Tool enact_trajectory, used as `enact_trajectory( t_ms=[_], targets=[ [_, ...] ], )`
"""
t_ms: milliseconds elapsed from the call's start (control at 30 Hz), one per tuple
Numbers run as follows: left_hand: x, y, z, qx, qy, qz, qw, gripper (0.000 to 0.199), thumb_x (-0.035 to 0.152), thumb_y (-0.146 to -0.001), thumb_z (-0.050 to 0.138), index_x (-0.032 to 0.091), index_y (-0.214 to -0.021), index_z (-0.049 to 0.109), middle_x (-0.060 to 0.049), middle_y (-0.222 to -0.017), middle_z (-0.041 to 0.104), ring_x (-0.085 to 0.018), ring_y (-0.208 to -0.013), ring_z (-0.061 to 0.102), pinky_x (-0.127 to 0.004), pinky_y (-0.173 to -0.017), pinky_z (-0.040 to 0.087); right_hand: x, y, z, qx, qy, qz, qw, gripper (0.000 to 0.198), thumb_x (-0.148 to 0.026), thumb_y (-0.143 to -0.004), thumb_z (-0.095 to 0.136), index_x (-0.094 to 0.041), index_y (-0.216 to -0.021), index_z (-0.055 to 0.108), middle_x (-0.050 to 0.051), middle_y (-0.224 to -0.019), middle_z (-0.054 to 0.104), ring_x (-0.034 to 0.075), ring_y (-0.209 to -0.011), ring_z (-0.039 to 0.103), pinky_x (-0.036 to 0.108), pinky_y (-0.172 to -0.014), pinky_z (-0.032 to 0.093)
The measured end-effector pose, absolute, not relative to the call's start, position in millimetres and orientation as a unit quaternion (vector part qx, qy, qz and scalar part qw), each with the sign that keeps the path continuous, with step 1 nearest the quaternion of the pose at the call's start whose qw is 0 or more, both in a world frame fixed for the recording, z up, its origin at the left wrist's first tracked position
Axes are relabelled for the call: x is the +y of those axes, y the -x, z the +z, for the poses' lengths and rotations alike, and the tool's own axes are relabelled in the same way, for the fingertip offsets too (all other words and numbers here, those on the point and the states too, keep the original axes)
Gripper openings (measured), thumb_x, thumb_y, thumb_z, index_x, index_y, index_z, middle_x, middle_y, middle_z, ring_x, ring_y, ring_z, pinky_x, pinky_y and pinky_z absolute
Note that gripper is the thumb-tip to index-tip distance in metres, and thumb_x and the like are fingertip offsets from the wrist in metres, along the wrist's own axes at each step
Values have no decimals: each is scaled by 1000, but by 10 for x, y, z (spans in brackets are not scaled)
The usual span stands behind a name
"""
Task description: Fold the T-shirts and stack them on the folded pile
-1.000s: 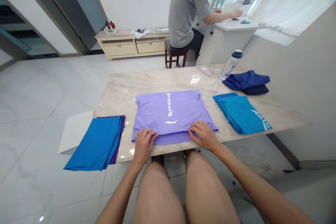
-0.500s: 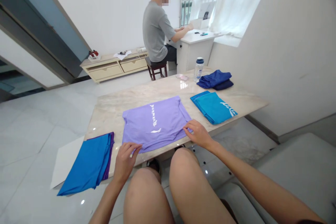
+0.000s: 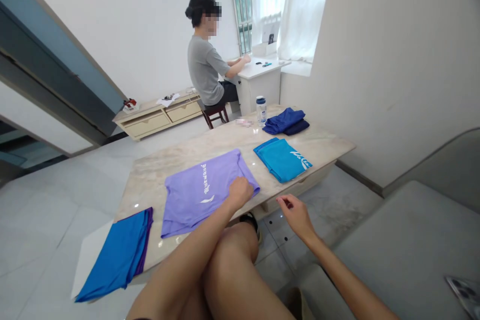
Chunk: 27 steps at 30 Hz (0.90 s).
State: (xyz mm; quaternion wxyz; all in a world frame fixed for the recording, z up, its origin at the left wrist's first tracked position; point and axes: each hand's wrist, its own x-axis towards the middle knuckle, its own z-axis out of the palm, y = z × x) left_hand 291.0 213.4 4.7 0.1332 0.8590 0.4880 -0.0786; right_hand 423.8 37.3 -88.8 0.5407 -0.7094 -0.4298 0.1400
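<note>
A lilac T-shirt (image 3: 187,200) with white lettering lies flat on the marble-look table (image 3: 146,170). My left hand (image 3: 240,191) reaches across to the shirt's right side, its fingers curled down onto the cloth; the fingertips are hidden behind the hand. Off the table's front edge, my right hand (image 3: 296,214) hovers with loosely bent fingers, thumb apart, and nothing seen in it. Closest to it on the table is a folded turquoise garment (image 3: 283,160) with white writing.
Folded blue cloth (image 3: 116,245) over purple overhangs the left end. Dark blue garments (image 3: 285,121) and a water bottle (image 3: 261,110) stand at the far right. A person in grey (image 3: 204,67) sits at a white desk (image 3: 258,70). A phone (image 3: 463,290) lies on the grey sofa.
My left hand has crossed from the shirt's front left corner to its right side. My right hand has left the shirt and drawn back off the table. The view has turned right.
</note>
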Motion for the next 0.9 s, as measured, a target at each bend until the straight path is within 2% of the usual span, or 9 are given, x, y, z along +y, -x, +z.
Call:
enact_trajectory(
  t_ms=[133, 200, 300, 400, 467, 567, 633, 800, 900],
  targets=[
    [2111, -3056, -217, 482, -858, -76, 158, 45, 41, -101, 66, 5, -123, 80, -30, -133, 74, -41, -128, 71, -40, -101, 55, 186, -4364, -967, -422, 728, 153, 519, 46, -59, -101, 58, -21, -87, 81, 11, -87, 80, 25, -76, 68, 36, -74, 53],
    [2153, -3050, -301, 486, -853, -69, 176, 41, 32, -98, 68, 5, -128, 77, -30, -137, 73, -40, -132, 69, -40, -104, 54, 209, -4444, -987, -413, 737, 157, 512, 49, -63, -98, 59, -21, -87, 81, 12, -87, 80, 27, -78, 69, 38, -76, 53],
    [2269, -2992, -382, 500, -839, -54, 209, 37, 12, -94, 61, 7, -128, 77, -26, -136, 75, -36, -129, 71, -38, -103, 54, 439, -4556, -979, -372, 741, 190, 525, 52, -69, -90, 64, -20, -88, 81, 13, -89, 81, 28, -82, 71, 39, -80, 55],
    [2408, -2898, -424, 518, -817, -38, 251, 28, 7, -90, 61, 9, -109, 81, -22, -118, 81, -33, -114, 77, -36, -93, 55, 921, -4629, -865, -313, 732, 270, 541, 54, -70, -85, 68, -18, -92, 81, 13, -94, 82, 28, -88, 72, 36, -78, 56],
    [2481, -2827, -427, 523, -803, -22, 284, 16, 8, -87, 66, 12, -91, 81, -17, -100, 82, -30, -101, 78, -32, -85, 54, 1338, -4636, -737, -268, 736, 330, 527, 44, -60, -87, 72, -17, -97, 79, 13, -102, 82, 25, -93, 73, 31, -76, 57],
    [2532, -2711, -396, 519, -787, 19, 333, 14, 12, -84, 71, 17, -71, 76, -6, -75, 75, -24, -84, 75, -28, -77, 50, 1961, -4562, -567, -229, 753, 398, 471, 25, -40, -95, 70, -16, -100, 75, 14, -110, 82, 21, -94, 76, 26, -74, 59],
    [2536, -2623, -365, 513, -778, 56, 358, 17, 13, -82, 71, 18, -67, 74, -3, -68, 71, -21, -79, 72, -27, -74, 49, 2304, -4474, -513, -228, 770, 416, 427, 25, -39, -98, 70, -14, -94, 72, 16, -104, 81, 21, -85, 76, 27, -66, 58],
    [2514, -2287, -314, 502, -750, 139, 407, 10, 16, -83, 73, 17, -77, 80, -1, -76, 77, -20, -83, 73, -25, -77, 50, 2863, -4247, -509, -226, 813, 421, 333, 47, -58, -102, 69, -15, -83, 69, 14, -81, 76, 21, -69, 71, 26, -55, 50],
    [2483, -1980, -286, 511, -721, 170, 435, 13, 17, -86, 72, 18, -90, 84, -3, -89, 83, -20, -89, 77, -25, -80, 52, 3078, -4079, -484, -232, 826, 402, 319, 38, -52, -102, 70, -16, -88, 68, 9, -79, 73, 19, -68, 68, 25, -56, 51]
  ],
)
